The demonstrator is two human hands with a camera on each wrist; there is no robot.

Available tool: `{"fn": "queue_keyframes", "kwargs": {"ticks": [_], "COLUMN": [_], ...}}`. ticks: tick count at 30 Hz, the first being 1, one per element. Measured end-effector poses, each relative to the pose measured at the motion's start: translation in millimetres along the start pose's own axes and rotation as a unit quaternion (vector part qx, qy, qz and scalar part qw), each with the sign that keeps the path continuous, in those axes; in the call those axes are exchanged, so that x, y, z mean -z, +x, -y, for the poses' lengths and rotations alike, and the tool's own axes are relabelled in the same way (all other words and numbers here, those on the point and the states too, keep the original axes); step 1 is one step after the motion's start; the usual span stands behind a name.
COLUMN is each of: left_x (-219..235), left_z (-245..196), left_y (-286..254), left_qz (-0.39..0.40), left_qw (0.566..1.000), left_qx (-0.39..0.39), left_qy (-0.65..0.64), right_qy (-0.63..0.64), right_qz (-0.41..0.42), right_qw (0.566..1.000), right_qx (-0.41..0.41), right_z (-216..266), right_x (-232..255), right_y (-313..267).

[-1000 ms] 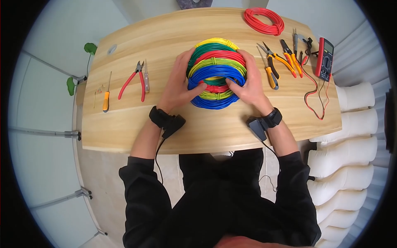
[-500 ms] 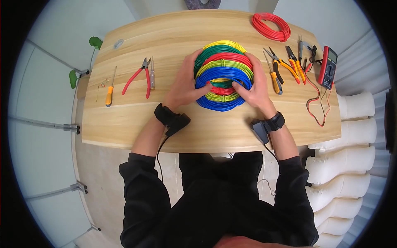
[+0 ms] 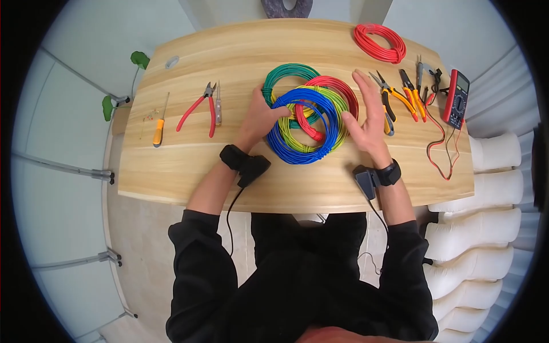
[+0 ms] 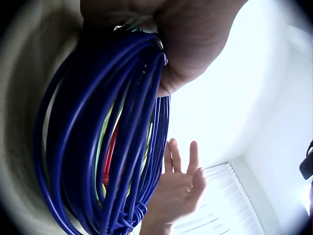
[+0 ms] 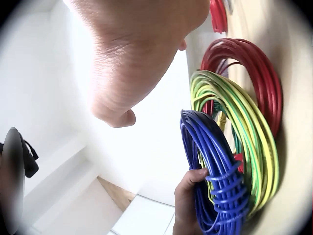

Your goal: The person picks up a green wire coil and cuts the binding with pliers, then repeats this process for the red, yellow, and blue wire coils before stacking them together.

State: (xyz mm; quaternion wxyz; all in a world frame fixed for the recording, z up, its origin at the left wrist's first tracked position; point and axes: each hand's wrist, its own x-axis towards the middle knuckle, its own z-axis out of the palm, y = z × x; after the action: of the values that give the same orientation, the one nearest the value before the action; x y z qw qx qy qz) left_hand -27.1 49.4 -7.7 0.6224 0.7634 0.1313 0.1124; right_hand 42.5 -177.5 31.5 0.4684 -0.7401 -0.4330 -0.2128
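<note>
A loose pile of overlapping wire coils lies mid-table in the head view. On top is a blue coil [image 3: 291, 156], over a yellow-green coil [image 3: 341, 121], with a red coil [image 3: 346, 90] to the right and a dark green coil [image 3: 289, 68] at the back left. My left hand [image 3: 258, 121] grips the pile's left side, its thumb over the blue coil, as the right wrist view also shows. The fingers underneath are largely hidden. To the right of the pile, my right hand [image 3: 369, 123] holds nothing, fingers extended and apart from the coils.
Another red coil [image 3: 380, 43] lies at the back right. Pliers [image 3: 392, 94], wire strippers [image 3: 413, 95] and a red multimeter [image 3: 456, 99] with leads are on the right. Red-handled cutters [image 3: 199, 110], a tester screwdriver [image 3: 218, 108] and an orange-handled screwdriver [image 3: 159, 132] lie left.
My right hand has let go of the coils and moved off to the right. The stack has slumped and spread, the red coil shifting right and the green one left.
</note>
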Motion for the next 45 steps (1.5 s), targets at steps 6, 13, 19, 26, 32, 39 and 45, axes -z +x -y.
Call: {"fn": "queue_keyframes", "kwargs": {"ticks": [6,13,19,26,32,39,45], "left_x": [-0.7,-4.3,-5.5,-3.7,-3.2,-2.2,-0.8], "left_z": [-21.4,-3.4,-4.8,3.6,-1.4,-10.7,4.8], "left_y": [-7.1,-1.1,-1.9,3.6,1.6,-0.7,4.8], "left_qz": [0.005,-0.003,-0.02,-0.022,-0.016,0.038,0.015], "left_qw": [1.0,0.998,0.999,0.999,0.999,0.998,0.999], "left_qx": [-0.003,-0.02,-0.036,-0.043,-0.05,-0.038,-0.038], "left_qy": [-0.008,-0.051,-0.002,0.011,0.008,-0.039,-0.017], "right_qy": [0.019,0.159,0.081,-0.086,-0.095,-0.073,0.029], "right_qz": [-0.089,-0.179,-0.248,-0.232,-0.329,-0.195,-0.277], "right_qw": [0.988,0.89,0.892,0.895,0.819,0.908,0.86], "right_qx": [0.128,0.389,0.37,0.37,0.461,0.365,0.428], "right_z": [33.0,129.3,162.9,166.8,168.5,197.9,181.2], "right_x": [34.0,96.9,116.1,132.2,111.4,132.4,112.5], "right_y": [6.5,-10.6,-19.3,-13.9,-1.0,-6.2,8.0]}}
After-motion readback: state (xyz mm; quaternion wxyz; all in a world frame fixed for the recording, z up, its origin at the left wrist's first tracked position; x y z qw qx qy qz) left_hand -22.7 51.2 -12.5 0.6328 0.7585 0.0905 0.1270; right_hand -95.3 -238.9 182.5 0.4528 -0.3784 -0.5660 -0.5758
